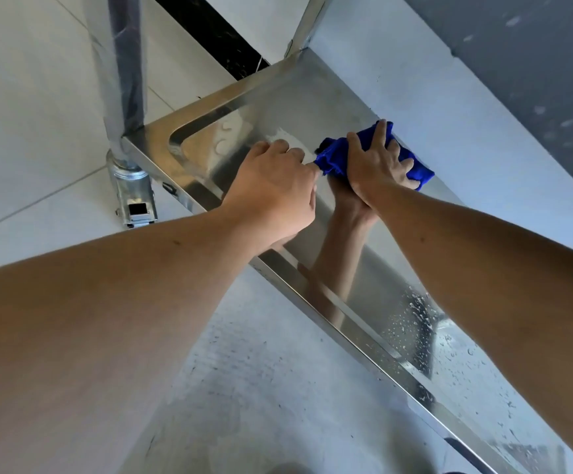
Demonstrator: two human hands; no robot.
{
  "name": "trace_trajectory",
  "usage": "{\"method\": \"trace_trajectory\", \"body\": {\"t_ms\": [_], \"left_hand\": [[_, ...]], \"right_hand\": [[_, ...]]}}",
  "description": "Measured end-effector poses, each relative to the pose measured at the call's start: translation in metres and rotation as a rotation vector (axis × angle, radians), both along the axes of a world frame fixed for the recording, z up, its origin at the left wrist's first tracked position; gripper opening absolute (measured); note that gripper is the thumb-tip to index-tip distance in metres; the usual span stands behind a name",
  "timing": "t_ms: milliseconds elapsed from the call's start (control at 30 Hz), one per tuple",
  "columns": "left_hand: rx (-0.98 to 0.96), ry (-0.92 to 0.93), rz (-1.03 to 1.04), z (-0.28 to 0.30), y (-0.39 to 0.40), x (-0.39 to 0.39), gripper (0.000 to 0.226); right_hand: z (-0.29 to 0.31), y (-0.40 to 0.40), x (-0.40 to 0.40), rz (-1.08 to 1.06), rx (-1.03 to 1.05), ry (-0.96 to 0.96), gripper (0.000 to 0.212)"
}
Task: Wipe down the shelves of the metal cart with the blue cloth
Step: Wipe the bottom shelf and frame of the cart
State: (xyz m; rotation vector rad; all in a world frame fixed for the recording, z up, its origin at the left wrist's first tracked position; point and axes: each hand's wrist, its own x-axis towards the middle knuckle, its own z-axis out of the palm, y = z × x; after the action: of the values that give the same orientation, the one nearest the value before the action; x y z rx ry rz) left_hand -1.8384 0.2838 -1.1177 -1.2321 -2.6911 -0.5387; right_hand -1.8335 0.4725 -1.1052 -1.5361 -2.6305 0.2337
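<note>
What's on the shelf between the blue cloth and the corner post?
In the head view, the left hand and bare wet metal shelf lie between the blue cloth and corner post.

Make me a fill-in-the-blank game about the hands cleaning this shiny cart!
1. The cloth is the colour ____.
2. The ____ hand presses the cloth onto the shelf.
3. The left hand rests on the shelf ____ the cloth.
4. Near the bottom right, the shelf is dotted with water ____.

Missing words: blue; right; beside; droplets
</note>
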Motion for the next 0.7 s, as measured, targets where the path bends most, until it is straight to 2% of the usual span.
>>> {"method": "trace_trajectory", "body": {"t_ms": [200, 333, 467, 500, 600, 700], "left_hand": [[-0.047, 0.036, -0.003, 0.001, 0.006, 0.001, 0.042], [-0.095, 0.063, 0.020, 0.003, 0.011, -0.001, 0.047], [-0.107, 0.070, 0.024, 0.004, 0.012, 0.002, 0.046], [-0.102, 0.074, 0.022, 0.004, 0.013, 0.003, 0.044], [-0.102, 0.105, 0.012, 0.007, 0.013, 0.003, 0.036], [-0.149, 0.134, 0.010, 0.010, 0.013, 0.001, 0.029]], "right_hand": [[0.001, 0.011, -0.011, 0.026, 0.052, -0.003, 0.070], [-0.001, 0.014, -0.012, 0.055, 0.060, -0.009, 0.057], [0.000, 0.010, -0.002, 0.101, 0.002, 0.087, 0.045], [-0.001, 0.011, 0.001, 0.102, 0.021, 0.078, 0.045], [-0.003, 0.009, 0.017, 0.113, 0.067, -0.039, 0.063], [-0.004, -0.004, 0.036, 0.153, 0.040, -0.046, 0.065]]}}
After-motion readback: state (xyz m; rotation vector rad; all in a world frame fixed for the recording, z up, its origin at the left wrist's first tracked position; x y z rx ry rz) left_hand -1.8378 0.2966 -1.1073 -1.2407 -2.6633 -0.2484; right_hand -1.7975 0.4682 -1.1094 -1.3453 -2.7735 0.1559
